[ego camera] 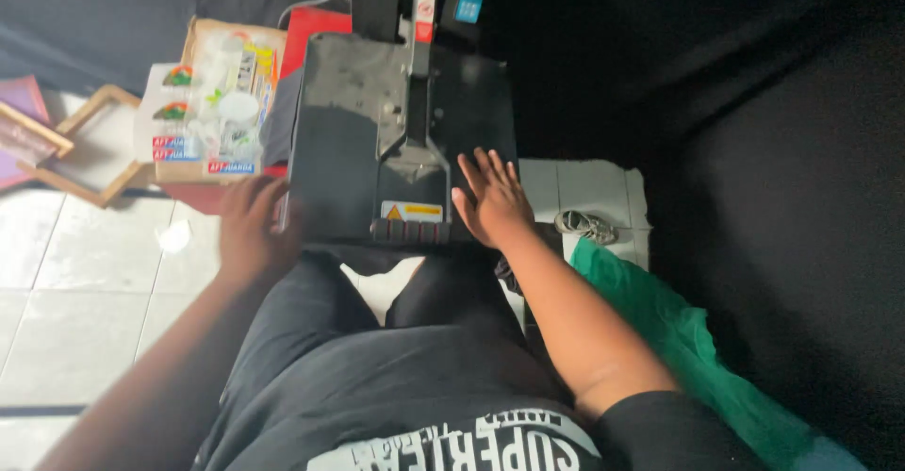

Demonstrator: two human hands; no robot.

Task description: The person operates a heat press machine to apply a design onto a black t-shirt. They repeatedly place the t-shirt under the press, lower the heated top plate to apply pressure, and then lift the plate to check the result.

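Daylight bright on the pale floor tiles [85, 273] at left, right side deeply dark, left hand [253, 231] motion-blurred

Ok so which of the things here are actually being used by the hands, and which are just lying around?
In use:
- black heat press, flat on the floor
- right hand, spread flat on its top plate
- left hand, at the plate's left edge

Lying about:
- cardboard tray of printed sheets
- wooden frame
- green cloth
- small coiled cord on the tiles
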